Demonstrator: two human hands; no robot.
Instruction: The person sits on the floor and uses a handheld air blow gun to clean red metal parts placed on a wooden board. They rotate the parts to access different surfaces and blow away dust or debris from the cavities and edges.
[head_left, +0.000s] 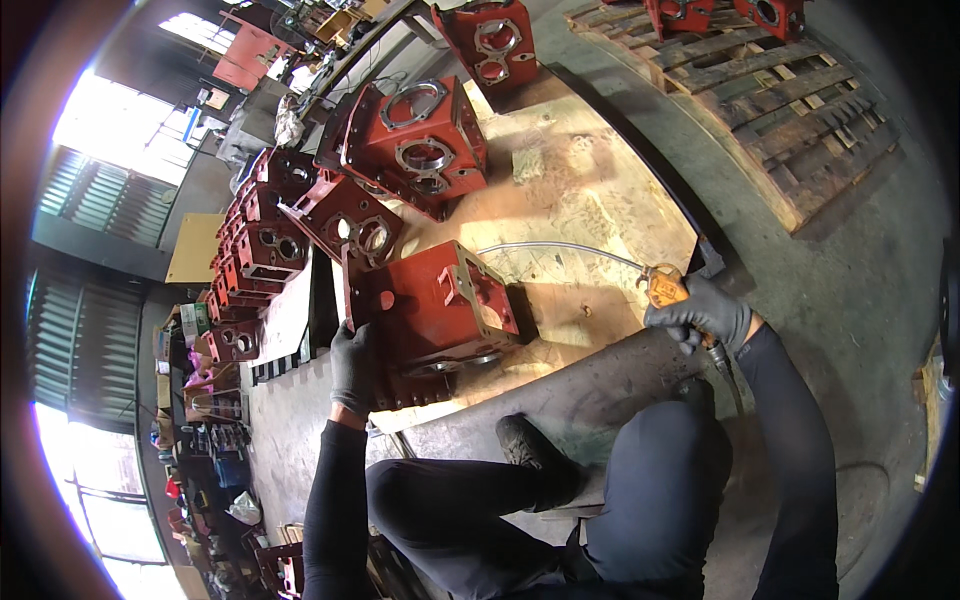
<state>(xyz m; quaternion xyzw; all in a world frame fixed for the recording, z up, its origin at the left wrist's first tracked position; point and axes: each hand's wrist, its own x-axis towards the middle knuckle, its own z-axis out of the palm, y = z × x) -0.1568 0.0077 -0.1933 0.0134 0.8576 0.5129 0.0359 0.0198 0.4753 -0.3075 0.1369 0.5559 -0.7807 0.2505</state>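
A red cast-metal housing (420, 300) lies on its side on the plywood board (610, 190), with machined openings. My left hand (352, 368), in a dark grey glove, is closed on the edge of its flange at the near left corner. In my right hand (712, 312), also gloved, is an orange air blow gun (666, 288). Its long thin metal tube (570, 246) reaches left across the board toward the housing, and the tip passes behind the housing's upper edge. A dark hose (735, 388) hangs down from the gun.
More red housings (415, 145) stand at the board's far left, with a row of similar ones (250, 245) beyond. Wooden pallets (770, 110) carrying red castings lie at the far right. A dark roller-like edge (580, 385) runs before my knees.
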